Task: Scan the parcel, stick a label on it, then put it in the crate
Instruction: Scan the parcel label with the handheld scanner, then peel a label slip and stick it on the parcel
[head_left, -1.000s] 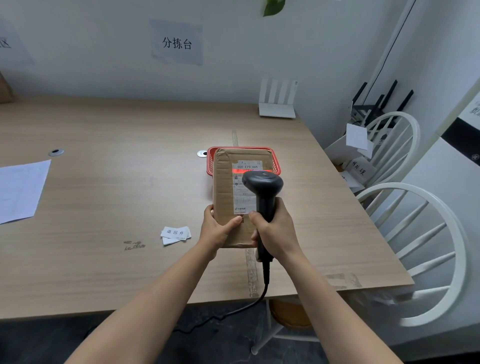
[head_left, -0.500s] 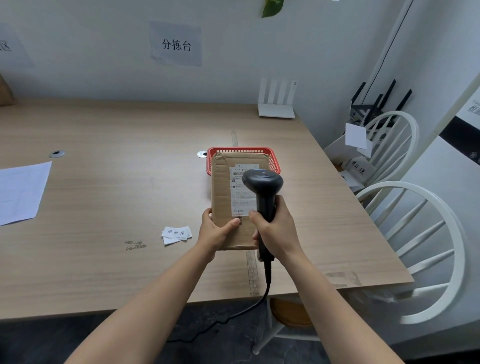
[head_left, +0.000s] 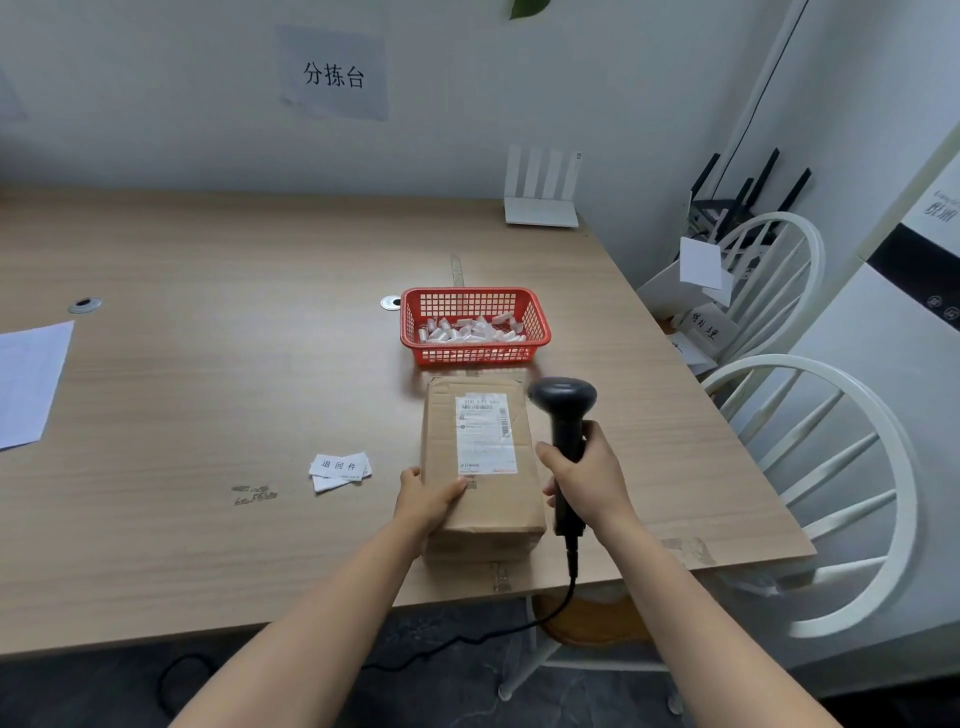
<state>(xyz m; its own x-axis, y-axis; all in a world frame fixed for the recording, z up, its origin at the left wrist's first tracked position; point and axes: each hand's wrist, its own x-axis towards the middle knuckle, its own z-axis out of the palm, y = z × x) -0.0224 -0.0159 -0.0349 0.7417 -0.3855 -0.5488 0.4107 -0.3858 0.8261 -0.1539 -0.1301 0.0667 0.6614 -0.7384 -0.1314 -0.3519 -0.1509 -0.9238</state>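
A brown cardboard parcel (head_left: 480, 499) with a white shipping slip on top lies flat on the wooden table (head_left: 208, 364) near its front edge. My left hand (head_left: 426, 499) grips the parcel's near left corner, thumb on top. My right hand (head_left: 584, 480) holds a black corded barcode scanner (head_left: 563, 410) upright just right of the parcel. Small white labels (head_left: 340, 469) with printed characters lie on the table left of the parcel. A red mesh basket (head_left: 475, 354) with several small white pieces in it stands just beyond the parcel.
A white sheet of paper (head_left: 28, 382) lies at the table's left edge. A white router (head_left: 541, 192) stands at the back by the wall. Two white chairs (head_left: 826, 467) stand right of the table; the far one holds boxes and paper. The scanner cable hangs below the table's front edge.
The parcel was held tilted up in front of the basket under the scanner's red beam; now it lies flat on the table. The scanner has moved right, off the parcel, and the beam is gone.
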